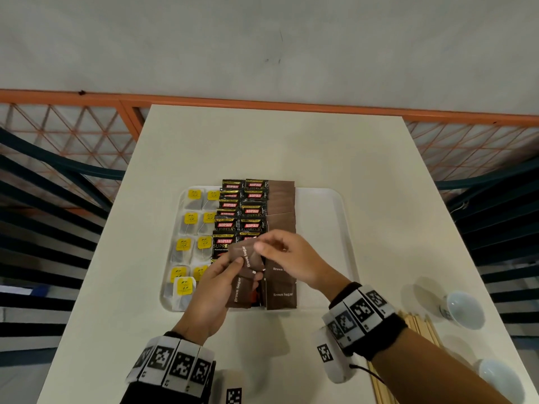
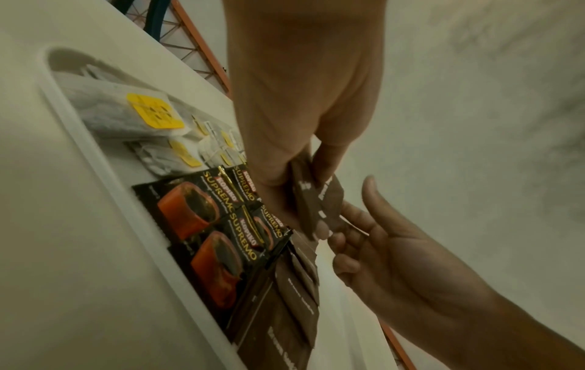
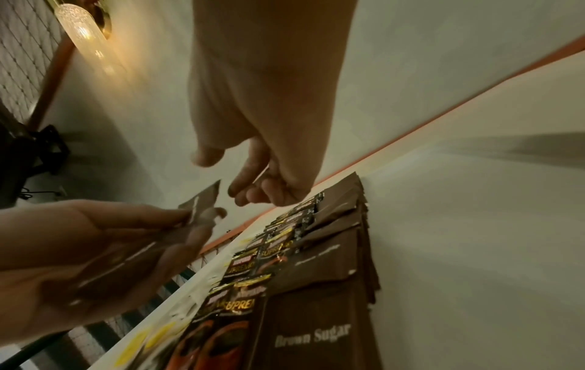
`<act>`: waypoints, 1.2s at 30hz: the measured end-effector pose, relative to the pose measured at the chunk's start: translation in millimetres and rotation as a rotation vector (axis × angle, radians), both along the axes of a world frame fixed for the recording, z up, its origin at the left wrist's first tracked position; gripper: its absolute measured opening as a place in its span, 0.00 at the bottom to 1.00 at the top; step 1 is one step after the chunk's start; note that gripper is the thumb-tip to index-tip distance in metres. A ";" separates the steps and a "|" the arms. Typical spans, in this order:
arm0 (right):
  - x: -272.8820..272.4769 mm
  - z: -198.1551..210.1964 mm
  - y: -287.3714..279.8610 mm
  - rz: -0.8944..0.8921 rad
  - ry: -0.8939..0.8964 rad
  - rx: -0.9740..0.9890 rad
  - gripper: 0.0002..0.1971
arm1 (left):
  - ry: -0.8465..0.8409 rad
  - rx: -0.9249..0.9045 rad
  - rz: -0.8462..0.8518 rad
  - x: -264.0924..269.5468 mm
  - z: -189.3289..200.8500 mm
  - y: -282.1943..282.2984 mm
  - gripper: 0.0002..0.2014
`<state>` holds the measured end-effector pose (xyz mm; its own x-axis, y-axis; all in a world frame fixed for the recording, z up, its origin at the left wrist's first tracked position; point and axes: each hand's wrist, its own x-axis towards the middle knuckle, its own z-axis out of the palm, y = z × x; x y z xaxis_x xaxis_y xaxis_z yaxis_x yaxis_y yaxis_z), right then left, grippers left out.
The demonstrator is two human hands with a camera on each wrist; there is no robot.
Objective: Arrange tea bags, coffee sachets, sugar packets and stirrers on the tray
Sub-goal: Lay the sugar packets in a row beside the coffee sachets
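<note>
Holding a small fan of brown sugar packets [image 1: 243, 274] in the left hand [image 1: 215, 290] over the near edge of the white tray [image 1: 323, 217], thumb pressed across the top packet, fingers curled beneath. Printed "Brown Sugar" in white on each packet. Reaching in from the right with the right hand [image 1: 287, 259], thumb and forefinger close together at the upper corner of the top packet; from the head view seemingly touching it, from the right wrist view fingertips [image 3: 243, 192] just short of the packet corner, so contact cannot be told. Remaining right fingers curled loosely, nothing else held.

Laid out on the tray in columns: tea bags [image 1: 191, 220] with yellow tags along the left side, black coffee sachets [image 1: 242, 211] marked Kopiko Supremo in two overlapping columns in the middle, and a column of brown sugar sachets [image 1: 281, 205] just beside them to the right, overlapping like shingles, the farthest reaching over the tray's far rim. Bare tray floor on the right part.

Resting on the white counter [image 1: 277, 141] to the right of the tray, well apart from it: wooden stirrers [image 1: 420, 325] partly hidden under the right forearm, and two small white cups [image 1: 463, 309].
</note>
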<state>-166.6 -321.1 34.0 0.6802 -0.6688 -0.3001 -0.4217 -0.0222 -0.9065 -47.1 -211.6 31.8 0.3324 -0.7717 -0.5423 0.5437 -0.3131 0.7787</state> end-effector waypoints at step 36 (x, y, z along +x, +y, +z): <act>12.4 -29.4 -40.1 -0.557 0.230 -0.250 0.15 | -0.111 -0.016 0.084 17.4 -8.8 8.8 0.13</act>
<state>-154.2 -361.2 4.6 0.1486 -0.9712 -0.1863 -0.6139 0.0571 -0.7873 -29.6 -202.9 23.0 0.4529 -0.7473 -0.4863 0.4779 -0.2570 0.8400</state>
